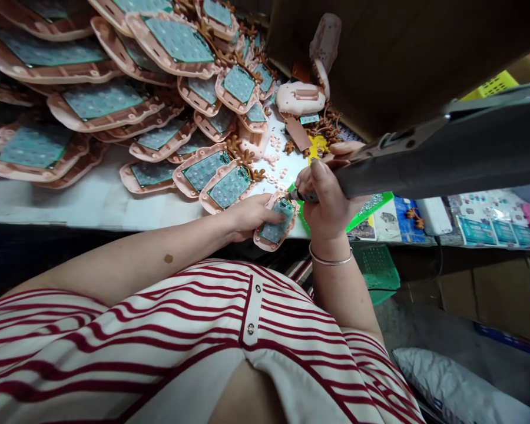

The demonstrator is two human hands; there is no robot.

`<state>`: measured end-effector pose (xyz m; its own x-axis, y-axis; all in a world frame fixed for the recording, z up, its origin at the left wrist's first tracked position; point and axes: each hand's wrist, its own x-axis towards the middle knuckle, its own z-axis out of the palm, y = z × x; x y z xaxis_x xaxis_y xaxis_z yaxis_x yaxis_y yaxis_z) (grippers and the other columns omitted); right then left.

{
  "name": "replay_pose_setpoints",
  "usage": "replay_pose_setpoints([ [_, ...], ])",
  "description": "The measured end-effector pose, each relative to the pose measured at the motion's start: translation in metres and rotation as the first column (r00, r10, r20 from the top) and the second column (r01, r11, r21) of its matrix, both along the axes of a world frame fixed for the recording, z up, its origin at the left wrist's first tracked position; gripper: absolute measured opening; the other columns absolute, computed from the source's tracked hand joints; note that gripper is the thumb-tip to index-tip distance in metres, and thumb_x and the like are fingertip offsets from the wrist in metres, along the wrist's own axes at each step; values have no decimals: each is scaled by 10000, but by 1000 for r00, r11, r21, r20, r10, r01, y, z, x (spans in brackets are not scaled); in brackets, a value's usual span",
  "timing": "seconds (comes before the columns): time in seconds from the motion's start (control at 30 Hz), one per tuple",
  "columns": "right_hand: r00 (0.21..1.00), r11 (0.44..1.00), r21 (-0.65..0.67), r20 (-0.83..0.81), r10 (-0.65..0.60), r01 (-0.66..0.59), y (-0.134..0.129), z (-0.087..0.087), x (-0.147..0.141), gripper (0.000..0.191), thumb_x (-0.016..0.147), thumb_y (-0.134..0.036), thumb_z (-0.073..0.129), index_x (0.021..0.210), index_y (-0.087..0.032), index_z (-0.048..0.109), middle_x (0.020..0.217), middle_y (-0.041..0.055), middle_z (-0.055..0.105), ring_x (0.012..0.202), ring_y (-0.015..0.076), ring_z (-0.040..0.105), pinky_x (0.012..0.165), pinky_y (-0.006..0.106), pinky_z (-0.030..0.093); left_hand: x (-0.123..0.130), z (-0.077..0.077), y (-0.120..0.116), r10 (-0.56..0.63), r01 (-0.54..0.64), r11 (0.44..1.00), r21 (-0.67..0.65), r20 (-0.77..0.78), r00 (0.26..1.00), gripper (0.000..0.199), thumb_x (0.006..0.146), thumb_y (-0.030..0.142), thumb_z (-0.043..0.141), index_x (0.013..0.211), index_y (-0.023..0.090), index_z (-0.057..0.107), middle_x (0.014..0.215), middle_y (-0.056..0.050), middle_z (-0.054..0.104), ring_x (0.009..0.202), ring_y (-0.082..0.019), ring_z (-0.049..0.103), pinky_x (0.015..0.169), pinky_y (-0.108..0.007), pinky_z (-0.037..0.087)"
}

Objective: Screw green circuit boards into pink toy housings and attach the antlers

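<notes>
The left hand [254, 217] is closed around a pink shell with a circuit board [277, 221], held at the front edge of the white surface [70, 203]. The right hand [327, 191] is wrapped around a dark powered screwdriver [307, 193], its tip at the shell's upper end. Overlapping shells with boards [103, 100] cover the surface's left side; brown antler-shaped pieces [331, 123] lie beyond. A green tray [368, 211] sits at right, above a green basket [377, 271] and cardboard boxes [507, 294].

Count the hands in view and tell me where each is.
2: the left hand holds a pink shell near the table edge; the right hand grips a grey tool just beside it.
</notes>
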<state>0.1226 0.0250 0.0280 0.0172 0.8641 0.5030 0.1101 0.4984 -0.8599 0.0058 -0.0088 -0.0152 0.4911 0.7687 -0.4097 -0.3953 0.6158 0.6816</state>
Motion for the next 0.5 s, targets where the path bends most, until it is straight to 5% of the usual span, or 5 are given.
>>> replay_pose_setpoints([
  [0.17,986,985,168,-168,-11,39,-18,29,13,273,831,-459,690,1086,-378,638,619,-53,399,420,113,422,426,301,409,-1,0,-1,25,-24,999,-33,15,1000,334,637,118,789,937,111,641,798,-69,713,663,-170,658,659,-297,521],
  [0.3,953,940,179,-135,-270,292,-42,30,43,258,888,-409,591,1144,-407,625,745,-24,438,467,103,436,453,296,423,-7,2,0,82,-78,995,-59,58,995,360,635,118,772,976,112,655,799,-70,719,674,-183,670,657,-312,542],
  [0.4,870,855,167,-34,-492,491,-53,29,72,288,897,-513,529,1136,-391,632,773,-1,477,545,139,512,510,343,476,-15,5,2,164,-161,985,-55,56,985,385,615,89,754,985,113,649,786,-70,721,679,-200,685,671,-335,561],
  [0.5,695,732,192,229,-681,653,-60,46,96,498,887,-726,347,1119,-407,651,893,52,616,761,240,649,614,473,524,-22,8,1,225,-224,974,-39,22,974,409,617,85,749,1010,118,638,773,-58,717,671,-195,685,672,-335,566],
])
